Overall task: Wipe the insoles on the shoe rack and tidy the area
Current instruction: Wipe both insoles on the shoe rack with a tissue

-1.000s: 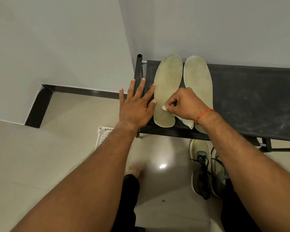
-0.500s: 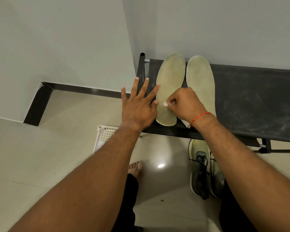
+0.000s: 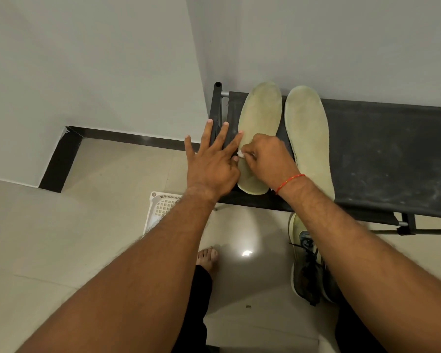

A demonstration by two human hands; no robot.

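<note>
Two pale yellow-green insoles lie side by side on the black shoe rack [image 3: 382,159]. The left insole [image 3: 261,113] has my right hand [image 3: 267,159] on its middle, fingers curled round a small white wipe [image 3: 240,154] of which only a tip shows. My left hand [image 3: 211,164] lies flat with fingers spread on the rack's left end, its index finger and thumb touching the left insole's edge. The right insole [image 3: 308,133] lies untouched, its heel hidden behind my right wrist.
A pair of yellow-green sneakers [image 3: 306,261] stands on the tiled floor under the rack's front edge. A white plastic basket [image 3: 161,207] sits on the floor at the rack's left. My bare foot [image 3: 208,256] is below. Grey walls close in behind and left.
My right hand has slid left across the left insole toward my left hand, and the trailing part of the wipe is now hidden under it. The left hand has stayed put.
</note>
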